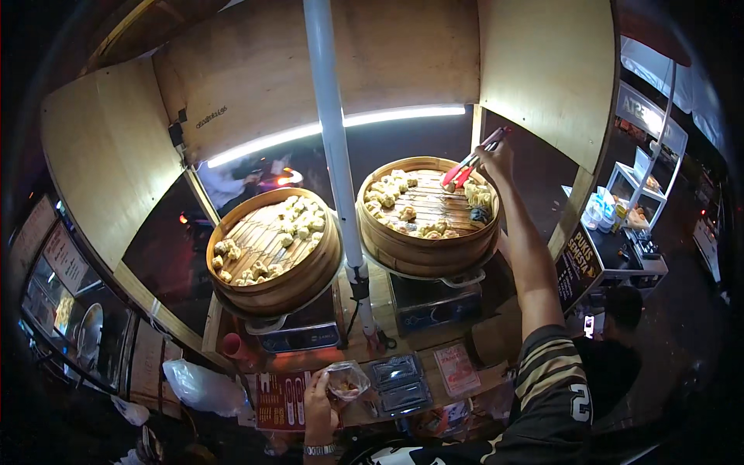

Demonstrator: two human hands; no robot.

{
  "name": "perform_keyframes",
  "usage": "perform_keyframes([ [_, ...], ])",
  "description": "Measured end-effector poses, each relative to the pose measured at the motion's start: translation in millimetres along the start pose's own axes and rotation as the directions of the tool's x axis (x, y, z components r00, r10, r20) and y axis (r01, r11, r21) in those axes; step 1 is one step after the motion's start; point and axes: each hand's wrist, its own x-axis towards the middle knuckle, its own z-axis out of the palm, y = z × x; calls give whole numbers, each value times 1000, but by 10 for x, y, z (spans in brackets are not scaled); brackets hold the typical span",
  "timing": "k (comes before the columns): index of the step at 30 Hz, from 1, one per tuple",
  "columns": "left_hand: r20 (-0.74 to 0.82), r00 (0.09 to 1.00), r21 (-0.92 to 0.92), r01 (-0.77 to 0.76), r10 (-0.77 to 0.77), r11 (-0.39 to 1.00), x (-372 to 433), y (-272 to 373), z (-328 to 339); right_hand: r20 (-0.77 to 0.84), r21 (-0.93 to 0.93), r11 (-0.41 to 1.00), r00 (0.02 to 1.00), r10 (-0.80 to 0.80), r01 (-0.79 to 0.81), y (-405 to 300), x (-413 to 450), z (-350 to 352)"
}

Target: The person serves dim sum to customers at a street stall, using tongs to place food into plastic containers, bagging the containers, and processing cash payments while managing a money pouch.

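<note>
My right hand (497,158) grips red-tipped tongs (478,152), which reach down into the right bamboo steamer (427,251). The tong tips are at a small dumpling (450,186) on the slatted base; whether they pinch it is unclear. Several pale dumplings (386,193) line this steamer's sides, with a dark one (479,215) at the right. Low in the view, my left hand (318,407) holds a clear plastic bag (347,381) with some reddish-brown food inside. A left bamboo steamer (285,293) carries dumplings (301,220) in groups around its slatted base.
A white pole (332,128) rises between the steamers. Portable stoves (302,337) stand below them. Clear-lidded trays (400,375), a printed menu (278,404) and a red-and-white packet (457,369) lie along the counter. A white plastic bag (203,386) hangs left. A person (616,349) is at the right.
</note>
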Motion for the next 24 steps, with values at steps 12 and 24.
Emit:
perform_keyframes([
  [12,36,999,-7,-26,26,1000,190,-54,-47,198,305,940,976,93,-152,-1723,-946,-591],
  [24,173,978,-68,129,-116,989,313,-194,263,506,256,858,818,274,-446,-2901,-3142,-913],
])
